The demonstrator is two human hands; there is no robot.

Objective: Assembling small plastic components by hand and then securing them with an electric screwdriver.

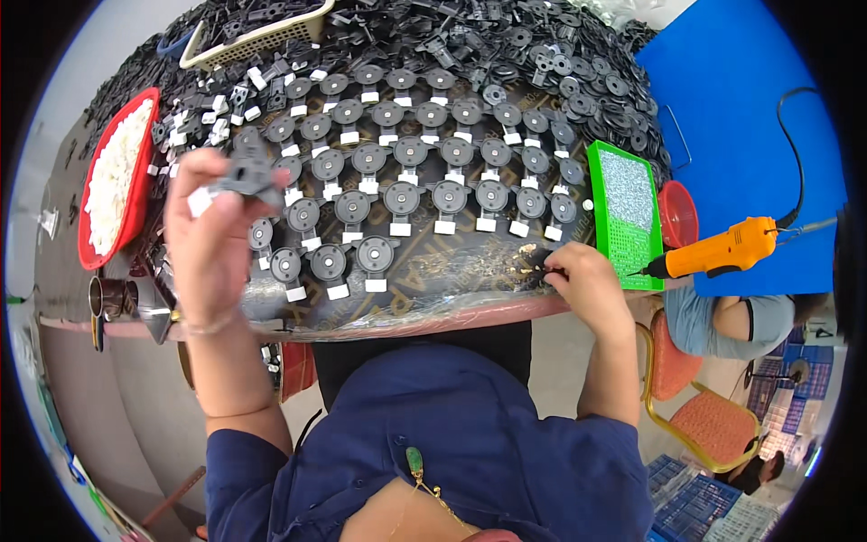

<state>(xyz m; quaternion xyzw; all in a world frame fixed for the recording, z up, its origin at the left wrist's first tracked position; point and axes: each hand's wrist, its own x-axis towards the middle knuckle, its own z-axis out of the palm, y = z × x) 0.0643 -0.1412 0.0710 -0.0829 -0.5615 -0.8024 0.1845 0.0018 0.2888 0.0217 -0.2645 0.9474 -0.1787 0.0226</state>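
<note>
My left hand (206, 248) is raised over the left side of the table, slightly blurred. Its fingers are closed on a black plastic part (252, 169) with a white block at its lower end. Near the table's front edge my right hand (591, 287) has its thumb and fingers pinched together. Whatever lies between those fingertips is too small to make out. Small brass-coloured pieces (526, 260) are scattered on the table just left of it. Several rows of black round assemblies with white blocks (402, 200) cover the middle of the table.
An orange electric screwdriver (722, 249) points at a green tray (595, 176) of small silvery pieces. Behind that tray's corner stands a red bowl (679, 215). A red basket (137, 210) of white pieces is at left. Black parts (470, 45) heap up behind, beside a cream basket (262, 42).
</note>
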